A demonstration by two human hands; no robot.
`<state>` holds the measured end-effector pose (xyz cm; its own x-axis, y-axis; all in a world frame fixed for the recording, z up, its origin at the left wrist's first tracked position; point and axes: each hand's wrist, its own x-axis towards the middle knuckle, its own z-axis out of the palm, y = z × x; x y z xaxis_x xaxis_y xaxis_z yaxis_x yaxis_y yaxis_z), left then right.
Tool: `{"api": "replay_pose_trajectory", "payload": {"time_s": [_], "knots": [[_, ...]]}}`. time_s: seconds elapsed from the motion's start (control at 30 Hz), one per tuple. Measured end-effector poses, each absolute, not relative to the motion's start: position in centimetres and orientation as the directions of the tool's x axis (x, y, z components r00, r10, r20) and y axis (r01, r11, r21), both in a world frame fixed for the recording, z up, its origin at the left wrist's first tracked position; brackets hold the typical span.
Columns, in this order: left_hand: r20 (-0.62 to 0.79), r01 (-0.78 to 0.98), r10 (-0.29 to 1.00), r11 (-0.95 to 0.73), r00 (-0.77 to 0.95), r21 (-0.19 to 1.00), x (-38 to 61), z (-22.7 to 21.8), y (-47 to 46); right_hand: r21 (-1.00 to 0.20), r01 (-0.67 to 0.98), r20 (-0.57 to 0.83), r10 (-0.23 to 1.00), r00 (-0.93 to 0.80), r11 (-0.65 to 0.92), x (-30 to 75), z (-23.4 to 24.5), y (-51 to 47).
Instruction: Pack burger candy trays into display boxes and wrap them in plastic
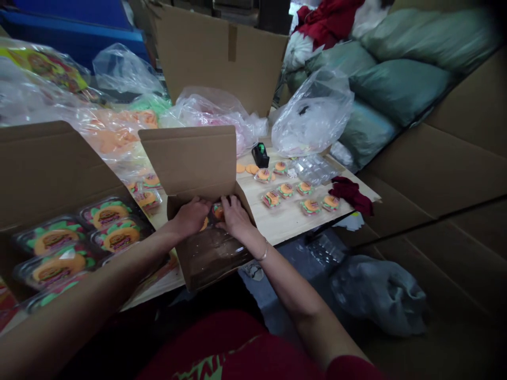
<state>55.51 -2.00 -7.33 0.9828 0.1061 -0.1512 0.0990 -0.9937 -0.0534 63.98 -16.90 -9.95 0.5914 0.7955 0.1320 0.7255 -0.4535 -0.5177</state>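
Note:
Both hands are inside an open cardboard box [206,266], whose lid stands up at the back. My left hand [194,215] has its fingers curled over a toy burger [205,224] in clear plastic packaging, by the box's left side. Close beside it, my right hand [236,216] grips a second packed burger [217,211] with bent fingers near the back. The hands partly cover both burgers. Glossy clear plastic lies across the front part of the box interior.
Left stands a larger carton [51,174] holding several packed burgers [109,214]. On the table [285,227] to the right are several small burgers [311,206], a black tape dispenser [260,155], clear trays [315,169] and a dark red cloth [350,195]. Plastic bags [312,113] line the back.

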Motion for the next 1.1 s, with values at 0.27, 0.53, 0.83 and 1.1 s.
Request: {"api": "replay_pose_trajectory", "payload": {"time_s": [0.27,0.53,0.83,1.1], "knots": [[-0.186,0.188,0.192,-0.981,0.964,-0.034,54.3,-6.5,-5.4,-0.585,0.591,0.414,0.423,0.806,-0.555,71.5,-11.6,-24.5],[-0.188,0.188,0.182,-0.982,0.965,0.010,55.1,-5.9,-4.5,-0.494,0.622,0.252,0.585,0.771,-0.607,72.4,-14.7,-28.7],[0.114,0.088,0.118,-0.967,0.986,0.238,55.5,-5.0,-6.9,-0.918,0.268,-0.013,0.697,0.717,-0.292,73.7,-16.8,-28.5],[0.248,-0.231,-0.143,-0.900,0.958,0.370,60.1,-4.7,-14.2,-0.998,0.066,0.063,0.329,0.942,0.003,68.5,-18.3,-29.5]]}}
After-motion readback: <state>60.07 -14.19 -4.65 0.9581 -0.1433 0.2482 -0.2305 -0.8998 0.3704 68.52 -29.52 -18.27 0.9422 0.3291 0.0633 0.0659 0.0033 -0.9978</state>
